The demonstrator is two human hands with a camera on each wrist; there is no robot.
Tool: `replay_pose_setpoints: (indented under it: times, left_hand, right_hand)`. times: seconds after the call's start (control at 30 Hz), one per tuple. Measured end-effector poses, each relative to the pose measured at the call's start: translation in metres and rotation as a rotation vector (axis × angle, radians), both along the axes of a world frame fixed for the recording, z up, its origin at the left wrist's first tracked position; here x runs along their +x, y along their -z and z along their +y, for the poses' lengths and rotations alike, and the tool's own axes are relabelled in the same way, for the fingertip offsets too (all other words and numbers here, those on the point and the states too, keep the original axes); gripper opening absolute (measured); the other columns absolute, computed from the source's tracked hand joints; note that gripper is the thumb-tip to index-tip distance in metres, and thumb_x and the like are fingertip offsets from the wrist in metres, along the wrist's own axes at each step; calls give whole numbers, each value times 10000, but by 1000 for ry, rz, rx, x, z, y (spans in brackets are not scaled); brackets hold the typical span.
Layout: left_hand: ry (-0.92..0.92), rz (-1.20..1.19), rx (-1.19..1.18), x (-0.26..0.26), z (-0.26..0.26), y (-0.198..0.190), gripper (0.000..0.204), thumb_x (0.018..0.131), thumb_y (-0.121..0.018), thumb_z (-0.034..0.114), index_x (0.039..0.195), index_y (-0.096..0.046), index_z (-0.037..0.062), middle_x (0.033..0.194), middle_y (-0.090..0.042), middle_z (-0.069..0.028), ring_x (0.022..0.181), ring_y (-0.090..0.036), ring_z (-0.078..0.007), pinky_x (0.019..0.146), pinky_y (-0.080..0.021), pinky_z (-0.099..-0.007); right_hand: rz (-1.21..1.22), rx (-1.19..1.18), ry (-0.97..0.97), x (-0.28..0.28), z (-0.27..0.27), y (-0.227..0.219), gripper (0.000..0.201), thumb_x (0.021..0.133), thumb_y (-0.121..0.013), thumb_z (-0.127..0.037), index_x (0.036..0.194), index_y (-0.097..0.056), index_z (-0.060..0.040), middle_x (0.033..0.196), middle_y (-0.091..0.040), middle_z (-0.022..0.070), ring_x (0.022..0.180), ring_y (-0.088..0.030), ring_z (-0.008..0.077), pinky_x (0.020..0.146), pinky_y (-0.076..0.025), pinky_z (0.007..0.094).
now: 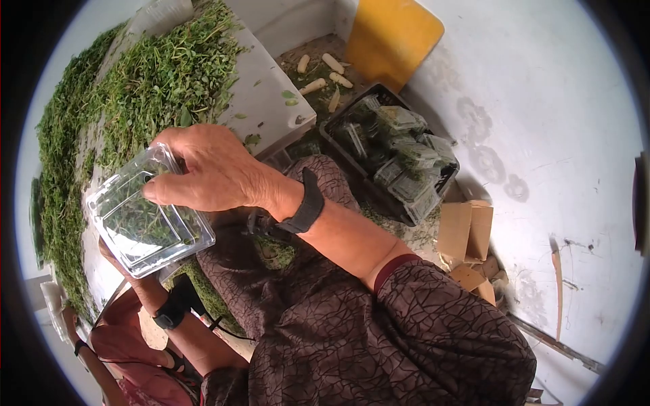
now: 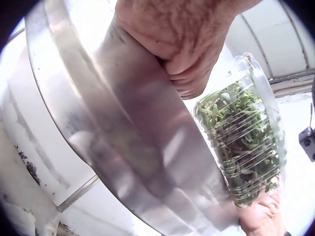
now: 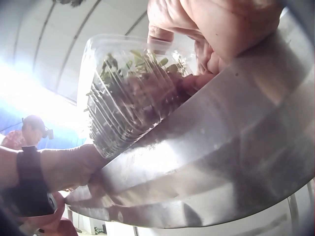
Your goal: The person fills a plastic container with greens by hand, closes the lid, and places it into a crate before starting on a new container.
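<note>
My right hand (image 1: 210, 169) grips a clear plastic container (image 1: 152, 216), thumb on its upper face. Leafy green stems (image 2: 241, 132) show through the ribbed side in the left wrist view. The right hand (image 3: 211, 29) has bent fingers around the container's edge. My left hand (image 1: 112, 257) is at the container's lower edge, mostly hidden in the head view. In the left wrist view the left hand (image 2: 177, 44) has curled fingers against the container's corner; their exact contact is partly hidden. A metal surface (image 3: 211, 147) lies close by.
Loose greens (image 1: 162, 81) cover much of the table (image 1: 271, 88). A black crate (image 1: 342, 139) holds several clear containers, with a yellow board (image 1: 393, 40) behind it. Cardboard (image 1: 464, 230) lies by the wall. Another person (image 3: 29, 132) is in the background.
</note>
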State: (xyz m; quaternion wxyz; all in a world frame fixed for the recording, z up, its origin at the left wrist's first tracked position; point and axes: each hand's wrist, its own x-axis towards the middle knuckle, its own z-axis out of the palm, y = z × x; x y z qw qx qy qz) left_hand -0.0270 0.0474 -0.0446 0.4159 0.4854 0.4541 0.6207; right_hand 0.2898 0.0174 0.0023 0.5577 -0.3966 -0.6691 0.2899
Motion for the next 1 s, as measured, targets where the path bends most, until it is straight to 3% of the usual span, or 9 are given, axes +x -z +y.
replay_pose_setpoints:
  times: [0.07,0.17,0.27,0.4,0.47,0.53,0.73,0.93,1.0]
  left_hand:
    - [0,14,-21,9,-2,-5,388,911,-548,253,1163,-543,-41,964,-644,-104,715,-650,-173,649,-559,-287]
    - [-45,282,14,13,-1,-11,372,910,-558,276,1134,-581,-21,897,-628,-69,687,-591,-137,620,-503,-264]
    - [-80,541,44,15,0,-14,361,910,-568,299,1105,-620,-1,829,-613,-35,658,-531,-101,592,-446,-242]
    - [-139,892,89,22,0,-23,352,909,-582,329,1066,-671,26,740,-592,11,620,-452,-53,555,-371,-212]
    - [-285,847,41,65,-9,-40,321,926,-569,309,1088,-672,52,764,-596,32,607,-420,-27,525,-329,-192]
    - [-290,834,12,71,-12,-44,290,930,-562,273,1081,-677,53,762,-615,14,604,-439,-35,535,-351,-198]
    - [-317,828,-2,76,-16,-47,260,929,-566,209,1081,-672,26,726,-590,20,583,-417,-28,536,-339,-189]
    - [-291,880,31,70,-13,-44,292,931,-543,218,1131,-657,38,817,-640,15,608,-422,-18,559,-334,-171]
    - [-303,869,20,73,-15,-45,287,930,-543,216,1127,-661,44,822,-646,8,610,-424,-16,562,-339,-171]
  right_hand:
    - [164,-43,-143,3,-3,-4,333,771,-659,-323,899,-655,-15,511,-527,-9,448,-470,113,458,-389,253]
    - [542,-101,-258,4,-7,-7,291,747,-645,-324,666,-604,-47,486,-480,15,450,-456,137,469,-390,320]
    - [707,-149,-308,25,-17,-11,186,790,-616,-234,736,-632,-57,546,-503,-23,500,-451,90,475,-376,288]
    - [776,-130,-94,67,-34,-9,268,825,-641,-257,903,-643,-1,728,-597,20,590,-518,70,483,-402,223]
    - [771,-188,-43,91,-48,-9,205,828,-609,-187,931,-645,-13,813,-605,-14,774,-569,92,718,-469,258]
    - [713,-168,39,119,-55,6,173,827,-614,-183,916,-630,-36,826,-611,-1,782,-588,117,747,-472,270]
    - [1066,-305,535,192,-91,69,165,821,-653,-216,910,-613,-82,789,-615,20,712,-575,164,598,-437,283]
    - [806,-475,678,235,-127,132,218,807,-670,-253,885,-605,-60,686,-548,21,544,-529,125,488,-420,234]
    - [489,-658,871,236,-136,151,288,803,-679,-273,925,-608,-22,720,-573,28,570,-549,132,499,-441,240]
